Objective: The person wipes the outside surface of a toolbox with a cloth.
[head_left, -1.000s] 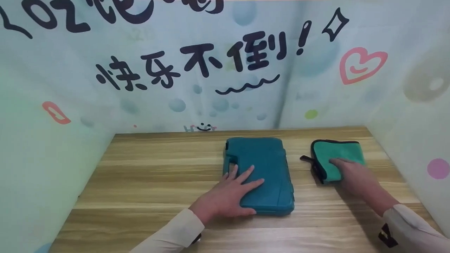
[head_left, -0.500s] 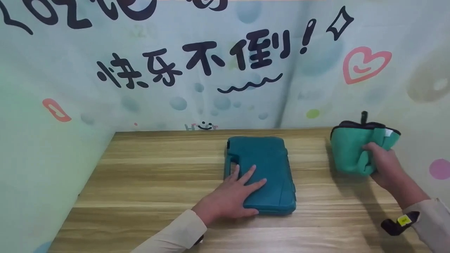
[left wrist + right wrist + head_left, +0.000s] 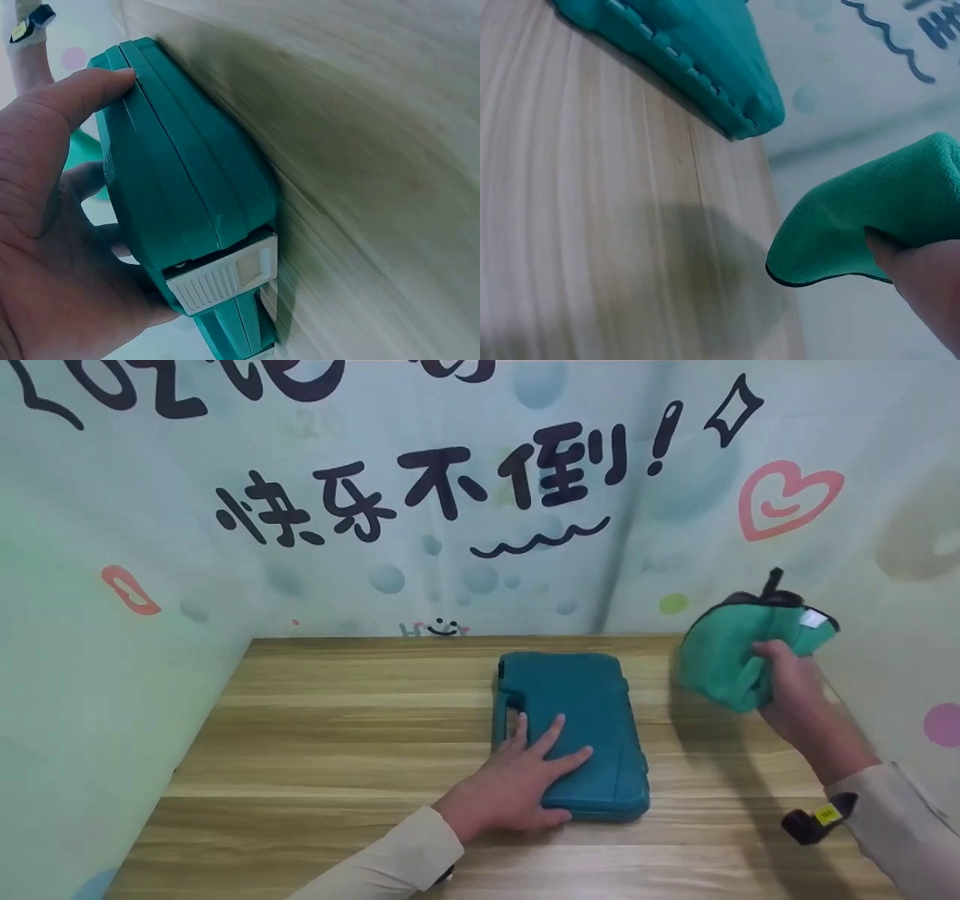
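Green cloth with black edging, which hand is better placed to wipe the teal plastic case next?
Likely the right hand: it holds the green cloth above the wooden table; the left hand rests on the case.

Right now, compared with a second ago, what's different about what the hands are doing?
The right hand has lifted the green cloth up off the table; it lay there before, and is now bunched in the grip. The left hand still rests spread on the teal case.
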Demonstrator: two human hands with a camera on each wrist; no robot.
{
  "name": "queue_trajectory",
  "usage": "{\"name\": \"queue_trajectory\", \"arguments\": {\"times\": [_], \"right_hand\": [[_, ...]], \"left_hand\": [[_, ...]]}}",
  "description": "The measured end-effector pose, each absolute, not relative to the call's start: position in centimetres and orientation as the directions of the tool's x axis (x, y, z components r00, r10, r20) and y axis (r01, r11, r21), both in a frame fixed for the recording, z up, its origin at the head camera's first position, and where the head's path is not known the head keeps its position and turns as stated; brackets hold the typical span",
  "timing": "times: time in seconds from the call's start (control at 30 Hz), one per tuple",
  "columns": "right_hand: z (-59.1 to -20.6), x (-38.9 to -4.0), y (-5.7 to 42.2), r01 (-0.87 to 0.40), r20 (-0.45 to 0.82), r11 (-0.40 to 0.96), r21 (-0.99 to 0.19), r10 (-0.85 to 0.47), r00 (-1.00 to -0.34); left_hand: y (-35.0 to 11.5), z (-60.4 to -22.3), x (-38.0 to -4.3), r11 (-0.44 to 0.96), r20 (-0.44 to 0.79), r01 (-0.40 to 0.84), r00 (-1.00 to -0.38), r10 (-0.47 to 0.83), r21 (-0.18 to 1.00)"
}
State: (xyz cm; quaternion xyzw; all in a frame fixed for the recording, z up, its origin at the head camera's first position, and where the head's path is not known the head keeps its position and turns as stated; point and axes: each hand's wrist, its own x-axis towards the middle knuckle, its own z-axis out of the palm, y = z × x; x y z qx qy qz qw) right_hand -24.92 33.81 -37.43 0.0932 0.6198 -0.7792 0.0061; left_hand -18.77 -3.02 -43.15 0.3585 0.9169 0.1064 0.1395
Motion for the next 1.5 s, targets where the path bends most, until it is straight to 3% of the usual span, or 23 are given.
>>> {"name": "queue_trajectory", "arguments": {"times": [0.1,0.2,0.3,0.4,0.57,0.7,1.5], "right_hand": [[-37.9,-25.5,31.6,-0.045,0.059,0.084,-0.995,0.174,-0.983],[-38.5,-26.0,29.1,-0.202,0.273,0.423,-0.884,0.116,-0.955],[-39.0,-26.4,26.6,-0.327,0.384,0.579,-0.747,-0.026,-0.923],[-39.6,-26.6,24.2,-0.412,0.369,0.671,-0.617,-0.216,-0.904],[-40.5,-26.9,21.4,-0.551,0.119,0.749,-0.366,-0.550,-0.827],[-40.7,-26.9,20.7,-0.567,-0.042,0.781,-0.262,-0.596,-0.802],[-42.4,-27.8,21.0,-0.602,0.080,0.739,-0.303,-0.609,-0.789]], "left_hand": [[-2.3,-43.2,-18.6,0.719,-0.176,0.636,-0.702,0.690,0.280],[-1.8,-43.2,-18.5,0.718,-0.172,0.641,-0.701,0.692,0.271],[-1.5,-43.2,-18.4,0.718,-0.171,0.639,-0.702,0.691,0.275],[-1.4,-43.2,-18.4,0.715,-0.166,0.639,-0.702,0.693,0.282],[-1.3,-43.3,-18.4,0.708,-0.152,0.652,-0.698,0.700,0.270],[-1.3,-43.3,-18.4,0.719,-0.169,0.639,-0.704,0.690,0.272],[-1.6,-43.2,-18.3,0.718,-0.175,0.655,-0.698,0.694,0.234]]}}
